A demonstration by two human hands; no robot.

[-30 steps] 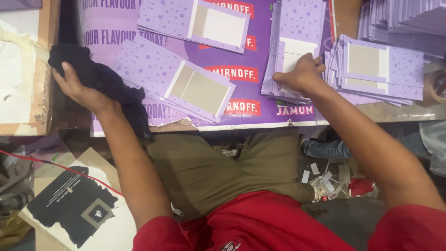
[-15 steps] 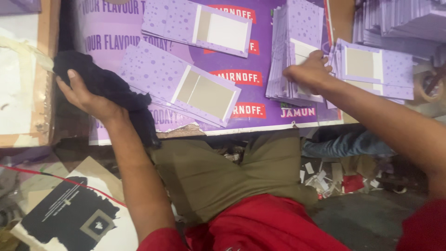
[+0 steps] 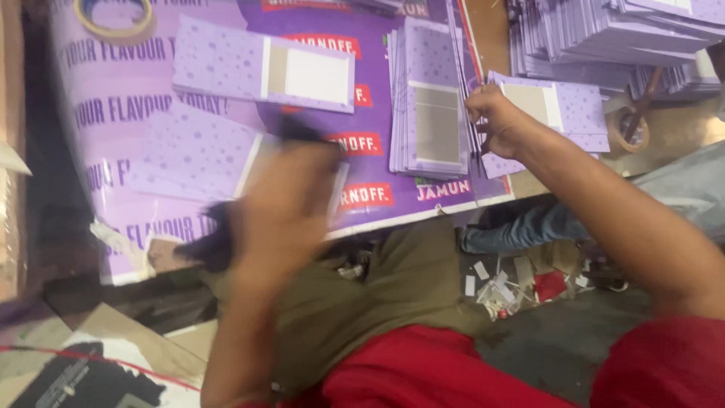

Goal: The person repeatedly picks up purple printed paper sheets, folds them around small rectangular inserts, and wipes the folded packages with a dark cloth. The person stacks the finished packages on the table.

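Left hand (image 3: 283, 204), blurred, clutches a dark cloth (image 3: 215, 242) directly over the nearer purple card (image 3: 196, 151); right hand (image 3: 498, 121) pinches the card stack's (image 3: 430, 98) edge.

— Where does the head camera look from?
— From above the person, close, facing down past the red-shirted lap (image 3: 423, 370) onto the purple printed board (image 3: 128, 98). It is the only view.

Flat cartons (image 3: 260, 72): lilac, dotted, with grey-white panel
Cloth (image 3: 215, 242): black
Poster (image 3: 377, 162): purple, red labels
Tape roll (image 3: 113, 21): tan
Trousers (image 3: 393, 287): olive
Shirt (image 3: 430, 374): red
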